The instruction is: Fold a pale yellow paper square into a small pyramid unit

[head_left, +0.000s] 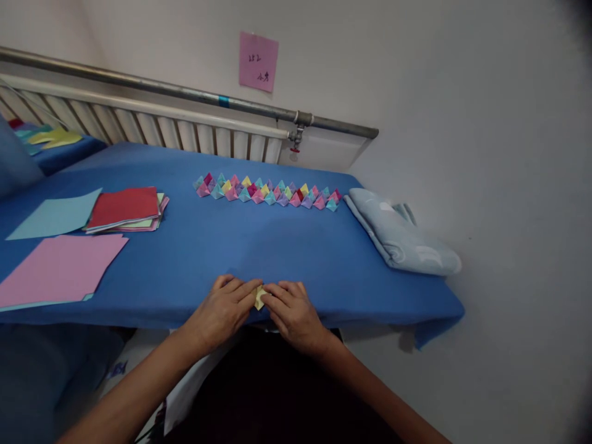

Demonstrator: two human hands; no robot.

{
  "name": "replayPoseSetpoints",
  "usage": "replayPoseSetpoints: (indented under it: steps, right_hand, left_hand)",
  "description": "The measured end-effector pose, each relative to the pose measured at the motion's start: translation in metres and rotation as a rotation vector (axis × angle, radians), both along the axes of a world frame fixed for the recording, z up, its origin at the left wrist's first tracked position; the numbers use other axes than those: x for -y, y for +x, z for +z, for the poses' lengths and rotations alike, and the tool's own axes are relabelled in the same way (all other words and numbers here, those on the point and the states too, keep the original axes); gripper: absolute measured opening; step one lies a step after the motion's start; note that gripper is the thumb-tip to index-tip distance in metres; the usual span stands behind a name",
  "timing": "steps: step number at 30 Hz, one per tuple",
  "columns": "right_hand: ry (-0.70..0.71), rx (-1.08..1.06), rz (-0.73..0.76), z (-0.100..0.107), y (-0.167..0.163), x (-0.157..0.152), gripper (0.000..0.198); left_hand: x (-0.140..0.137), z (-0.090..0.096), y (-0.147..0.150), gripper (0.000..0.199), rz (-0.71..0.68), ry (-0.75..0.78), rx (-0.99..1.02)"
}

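Both hands (261, 308) pinch yellow paper (259, 298) (paper stacks (124, 209) left, origami row (268, 190) behind).

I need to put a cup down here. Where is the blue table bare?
Bare: the blue table between the folded-paper row and both hands, left hand, right hand. Crowded: paper sheets, paper stack, folded cloth.

Matt blue cloth (185, 259) under smooth paper sheets (60, 268); dull metal pipe (185, 92).

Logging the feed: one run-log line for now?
left hand + right hand: pressing yellow paper piece | surface: blue table | behind: row of folded pieces
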State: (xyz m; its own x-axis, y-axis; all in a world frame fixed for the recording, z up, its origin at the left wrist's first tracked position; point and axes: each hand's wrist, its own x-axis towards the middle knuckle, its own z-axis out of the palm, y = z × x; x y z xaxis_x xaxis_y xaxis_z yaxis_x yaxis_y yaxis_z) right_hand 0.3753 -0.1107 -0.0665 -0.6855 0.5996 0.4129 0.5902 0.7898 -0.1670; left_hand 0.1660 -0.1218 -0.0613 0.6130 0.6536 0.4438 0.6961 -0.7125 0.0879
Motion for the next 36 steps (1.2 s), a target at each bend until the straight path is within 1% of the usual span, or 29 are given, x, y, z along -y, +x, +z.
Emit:
replayPoseSetpoints:
  steps: [4, 7, 10, 12, 15, 19, 22, 25, 29, 36]
  right_hand:
    - [-0.004, -0.016, 0.000, 0.001, 0.000, 0.000, 0.027]
    - [-0.025, -0.100, -0.019, 0.001, -0.001, 0.001, 0.024]
    - [-0.081, -0.183, -0.058, 0.002, -0.003, 0.002, 0.021]
    - [-0.110, -0.197, -0.075, 0.002, -0.004, 0.003, 0.019]
    - [-0.111, -0.205, -0.081, 0.003, -0.006, 0.003, 0.017]
    - [-0.105, -0.189, -0.094, 0.003, -0.007, 0.003, 0.018]
    - [-0.100, -0.179, -0.104, 0.003, -0.008, 0.003, 0.019]
    - [-0.088, -0.209, -0.109, 0.002, -0.008, 0.003, 0.018]
    - [-0.094, -0.228, -0.116, 0.001, -0.007, 0.003, 0.016]
    - [-0.094, -0.189, -0.117, 0.002, -0.007, 0.002, 0.016]
  left_hand:
    - [-0.005, 0.003, -0.001, 0.029, -0.048, 0.019, -0.079]
    - [-0.005, 0.002, -0.003, 0.027, -0.061, 0.021, -0.062]
    - [-0.004, -0.001, -0.004, 0.025, -0.047, 0.024, -0.041]
    - [-0.002, -0.002, -0.005, 0.024, -0.041, 0.016, -0.033]
    - [-0.002, -0.003, -0.004, 0.025, -0.040, -0.009, -0.013]
    - [-0.001, -0.003, -0.003, 0.032, -0.021, -0.049, 0.062]
    - [0.000, -0.003, -0.003, 0.039, -0.024, -0.051, 0.038]
    - [0.000, -0.004, -0.003, 0.031, -0.039, -0.011, 0.016]
    - [0.000, -0.005, -0.003, 0.022, -0.037, 0.023, 0.041]
    - [0.003, -0.009, 0.000, 0.022, 0.012, 0.031, 0.081]
